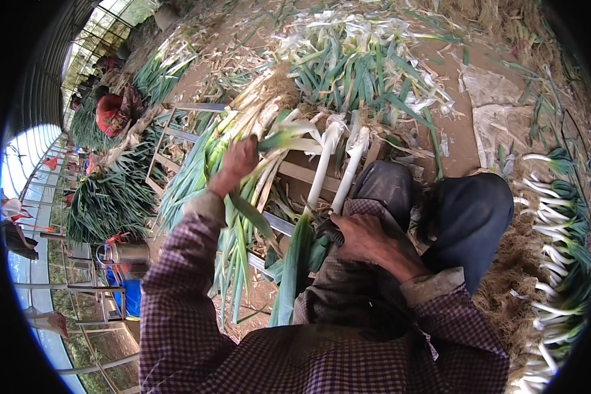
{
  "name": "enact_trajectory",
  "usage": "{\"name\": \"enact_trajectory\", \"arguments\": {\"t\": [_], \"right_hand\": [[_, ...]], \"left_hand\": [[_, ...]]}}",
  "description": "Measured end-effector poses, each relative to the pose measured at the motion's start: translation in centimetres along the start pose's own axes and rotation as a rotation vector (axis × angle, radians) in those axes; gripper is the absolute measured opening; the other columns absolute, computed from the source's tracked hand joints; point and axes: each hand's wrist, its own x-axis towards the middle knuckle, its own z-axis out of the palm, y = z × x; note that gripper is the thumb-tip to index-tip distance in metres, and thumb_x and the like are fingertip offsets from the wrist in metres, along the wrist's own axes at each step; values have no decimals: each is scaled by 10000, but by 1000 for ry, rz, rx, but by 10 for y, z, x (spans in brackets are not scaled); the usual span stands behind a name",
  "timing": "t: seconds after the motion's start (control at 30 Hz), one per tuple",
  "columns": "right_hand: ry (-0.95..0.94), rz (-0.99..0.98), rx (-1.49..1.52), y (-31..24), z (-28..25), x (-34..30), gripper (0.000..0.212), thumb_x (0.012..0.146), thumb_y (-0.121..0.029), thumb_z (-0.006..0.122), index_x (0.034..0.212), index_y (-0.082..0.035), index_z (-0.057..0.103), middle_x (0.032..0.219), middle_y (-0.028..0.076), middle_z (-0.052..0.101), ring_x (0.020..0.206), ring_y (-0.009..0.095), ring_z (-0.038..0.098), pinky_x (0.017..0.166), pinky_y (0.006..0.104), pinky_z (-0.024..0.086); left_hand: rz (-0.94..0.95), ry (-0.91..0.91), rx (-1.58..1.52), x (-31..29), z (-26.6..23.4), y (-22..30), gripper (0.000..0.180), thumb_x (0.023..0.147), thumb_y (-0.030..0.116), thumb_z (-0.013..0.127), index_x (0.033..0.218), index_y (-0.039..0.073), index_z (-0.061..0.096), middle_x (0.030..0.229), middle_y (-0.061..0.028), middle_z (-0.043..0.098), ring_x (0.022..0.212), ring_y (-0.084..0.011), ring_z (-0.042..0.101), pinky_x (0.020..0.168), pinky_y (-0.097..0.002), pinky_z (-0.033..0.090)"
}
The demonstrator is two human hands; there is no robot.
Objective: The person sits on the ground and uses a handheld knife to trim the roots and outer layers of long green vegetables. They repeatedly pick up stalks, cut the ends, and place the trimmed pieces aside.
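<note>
Green-and-white leek leaf strip (pixel 284 140) is caught in the narrow grip of the left hand (pixel 235 167); the right hand (pixel 369 239) meets a long white leek stem (pixel 352 167), its closure unclear. Silver cylindrical metal pail (pixel 130 255) has indistinct contents.

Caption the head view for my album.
The left hand grips a blurred green-and-white leaf; the right hand is near two long white leek-like stalks.

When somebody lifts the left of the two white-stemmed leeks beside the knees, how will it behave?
Its white stem will probably feel stiff, looking thick and straight; its green leaves may flop, being long; the round stem might roll.
</note>
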Motion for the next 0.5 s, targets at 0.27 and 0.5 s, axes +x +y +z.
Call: {"name": "enact_trajectory", "arguments": {"t": [0.27,0.5], "right_hand": [[140,-21,23,14,7,-7,516,716,-223,738,1179,-41,601,940,223,702,917,422,682,816,513,540],[214,25,243,1,-9,-12,532,708,-305,760,1174,-88,622,965,217,708,940,426,678,824,510,540]], "left_hand": [[79,135,223,274,-80,99,736,723,77,821,1379,148,495,1419,-132,486,1387,-326,417,1139,-586,335],[-456,-409,-504,-32,46,114,607,882,342,712,1315,-29,504,1244,-291,590,1142,-444,575,957,-504,479]]}}
